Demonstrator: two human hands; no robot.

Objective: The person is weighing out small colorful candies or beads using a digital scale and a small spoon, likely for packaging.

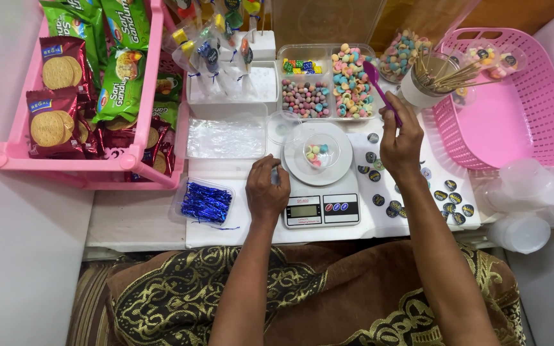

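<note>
My right hand (400, 142) grips the handle of a purple plastic spoon (374, 75), whose bowl hangs over a clear divided tray (324, 54) of pastel ring candies and round coated candies. My left hand (267, 188), fingers curled with nothing visible in them, rests on the white tabletop against the left edge of a small white digital scale (321, 208). On the scale's round plate stands a small clear cup (320, 153) with a few coloured candies inside.
A pink basket (526, 131) stands at the right beside a cup of wooden sticks (426, 82). Round dark stickers (450, 198) lie right of the scale. A pink rack (14, 152) of biscuit packs is at left, with blue twist ties (206, 201) and wrapped lollipops (216, 48).
</note>
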